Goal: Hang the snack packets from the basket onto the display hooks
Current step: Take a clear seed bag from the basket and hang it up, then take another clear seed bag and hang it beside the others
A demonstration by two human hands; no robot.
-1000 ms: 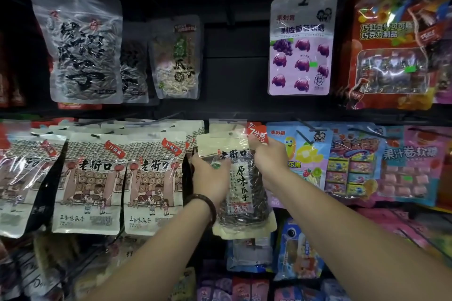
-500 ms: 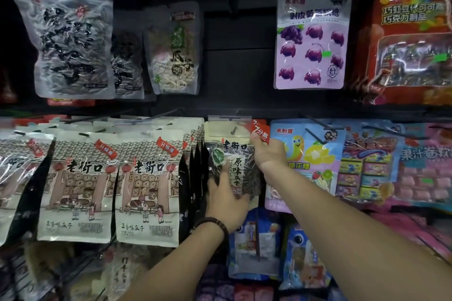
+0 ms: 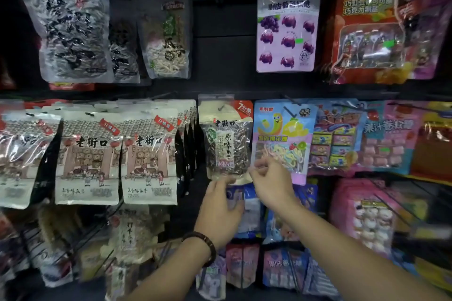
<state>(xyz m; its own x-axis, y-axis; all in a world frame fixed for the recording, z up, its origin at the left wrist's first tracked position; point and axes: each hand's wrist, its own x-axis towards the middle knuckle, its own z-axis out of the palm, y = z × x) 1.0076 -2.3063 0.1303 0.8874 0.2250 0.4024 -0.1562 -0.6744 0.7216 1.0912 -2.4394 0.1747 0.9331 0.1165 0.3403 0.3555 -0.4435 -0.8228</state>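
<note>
A sunflower-seed packet (image 3: 226,144), cream-topped with a clear window, hangs from a display hook (image 3: 221,107) in the middle row, between the black-sided seed packets and a blue candy packet. My left hand (image 3: 220,208), a bead bracelet on its wrist, is just below the packet with its fingertips at the bottom edge. My right hand (image 3: 270,182) hovers by the packet's lower right corner, fingers loosely curled and holding nothing. The basket is out of view.
Rows of cream seed packets (image 3: 149,154) hang to the left, and a blue candy packet (image 3: 281,139) and pink sweets (image 3: 384,144) to the right. A purple grape-candy packet (image 3: 286,24) and clear seed bags (image 3: 71,24) hang above. More packets fill the lower hooks.
The packet was held up at the hook by both hands; now it hangs on its own. Both hands have dropped to its bottom edge, the right one letting go of the top.
</note>
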